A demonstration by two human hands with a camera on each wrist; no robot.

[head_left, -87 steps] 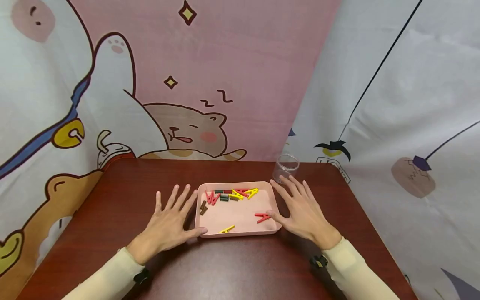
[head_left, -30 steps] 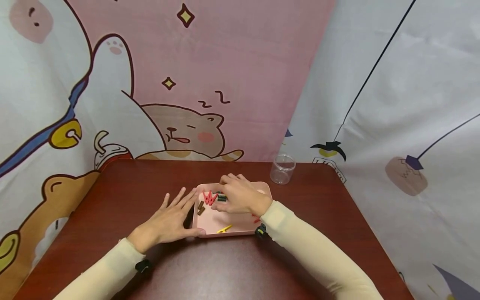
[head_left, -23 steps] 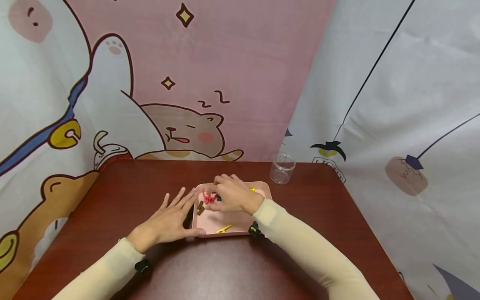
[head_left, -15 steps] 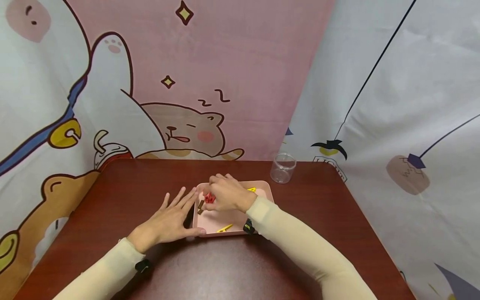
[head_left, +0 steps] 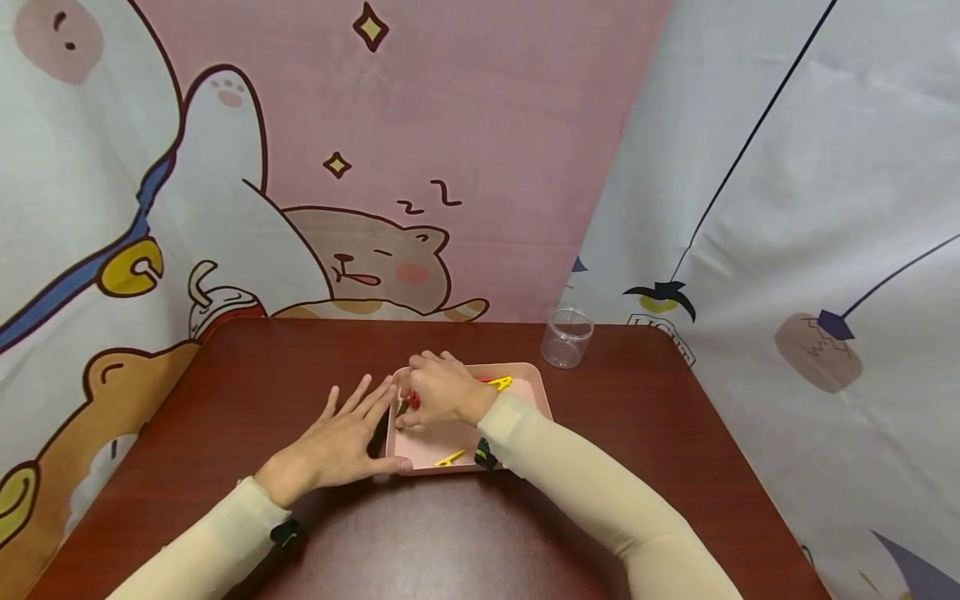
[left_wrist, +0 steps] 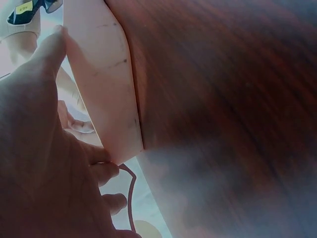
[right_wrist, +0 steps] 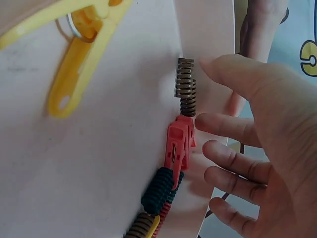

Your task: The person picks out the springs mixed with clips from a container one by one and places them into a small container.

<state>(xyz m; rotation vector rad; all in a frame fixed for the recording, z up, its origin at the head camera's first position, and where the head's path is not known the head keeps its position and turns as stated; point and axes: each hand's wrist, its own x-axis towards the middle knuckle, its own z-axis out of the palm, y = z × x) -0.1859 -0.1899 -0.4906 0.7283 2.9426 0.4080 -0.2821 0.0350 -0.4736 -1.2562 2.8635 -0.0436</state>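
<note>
My left hand (head_left: 330,450) lies along the left end of a pink tray (head_left: 531,400), fingertips on its side and thumb at the front rim. Inside the tray's left end is my right hand (head_left: 444,392), its fingers loosely bent and apart, pinching nothing. Close to those fingertips, in the right wrist view, a row of small pieces lies along the tray wall: brown coil springs (right_wrist: 185,82), red clips (right_wrist: 177,144), dark green springs (right_wrist: 158,191). A yellow clip (head_left: 450,458) lies by the front rim. In the head view my right hand hides part of the row.
A clear, open-topped jar (head_left: 567,342) stands behind the tray's right corner, near the back edge of the dark wooden table (head_left: 420,533). Another yellow clip (head_left: 501,382) lies at the tray's back side. A printed cloth (head_left: 480,158) hangs behind the table.
My right hand has come from the tray's right rim into the tray, then slid left along the springs and clips to the left end. My left hand has stayed by the tray.
</note>
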